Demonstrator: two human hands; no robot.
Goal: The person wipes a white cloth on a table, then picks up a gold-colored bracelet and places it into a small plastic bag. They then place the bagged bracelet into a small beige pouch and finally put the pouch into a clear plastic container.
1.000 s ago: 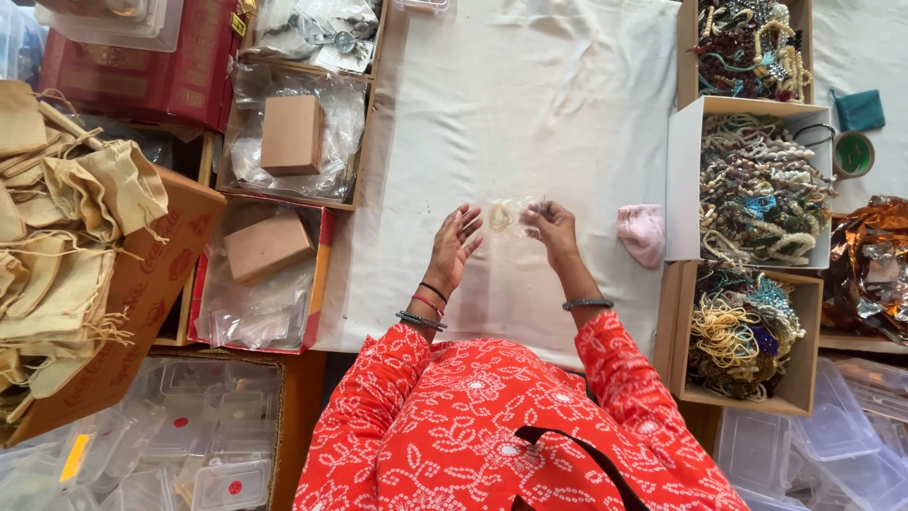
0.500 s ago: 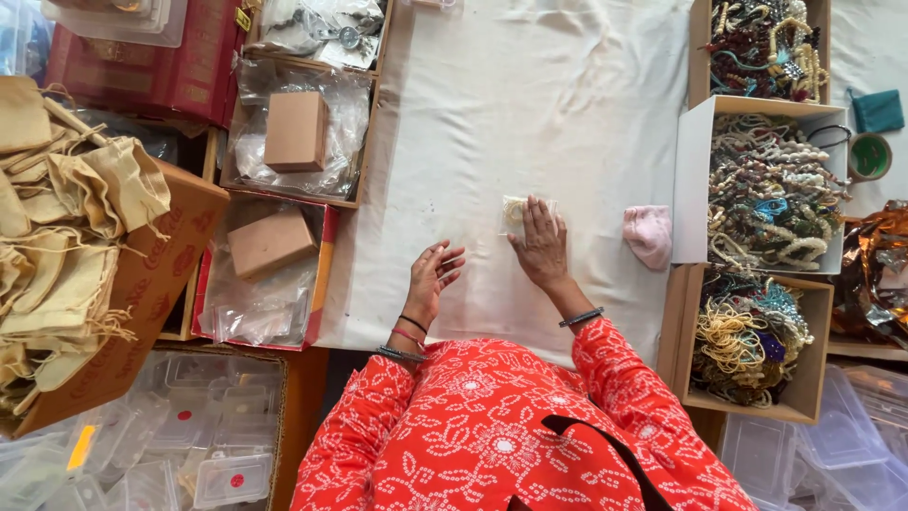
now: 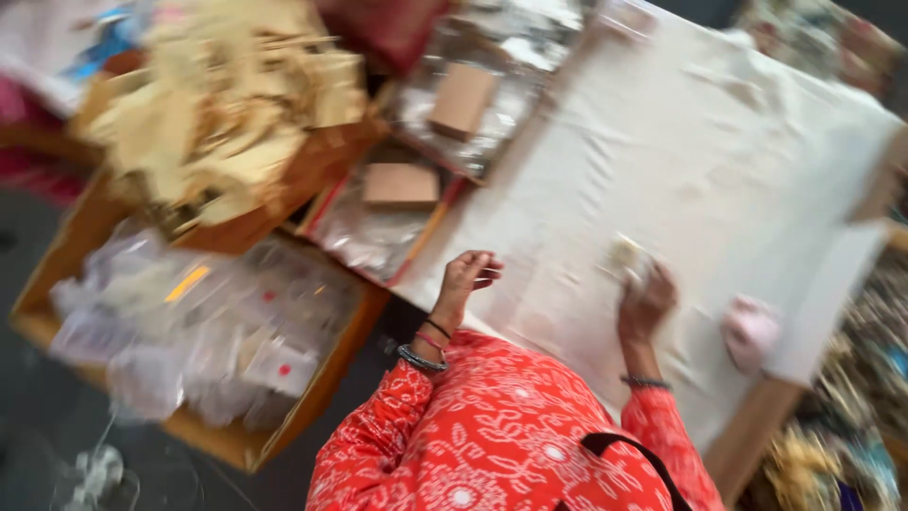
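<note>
The view is blurred by motion. My right hand (image 3: 646,301) rests on the white cloth (image 3: 719,161), its fingers closed over a small cream pouch (image 3: 625,255). My left hand (image 3: 470,273) is lifted at the cloth's near left edge, fingers loosely curled and holding nothing. It hovers close to a tray holding a flat tan box (image 3: 401,185). Both arms wear red patterned sleeves and bangles at the wrists.
A pink cloth bundle (image 3: 752,331) lies right of my right hand. A second tan box (image 3: 463,98) sits on plastic bags further back. Left are a wooden crate of beige cloth bags (image 3: 218,123) and a tray of clear packets (image 3: 208,331). Tangled jewellery (image 3: 832,445) fills boxes at the right.
The view has swung left and tilted. My left hand left the pouch and drew back to the cloth's left edge. My right hand stays on the pouch.
</note>
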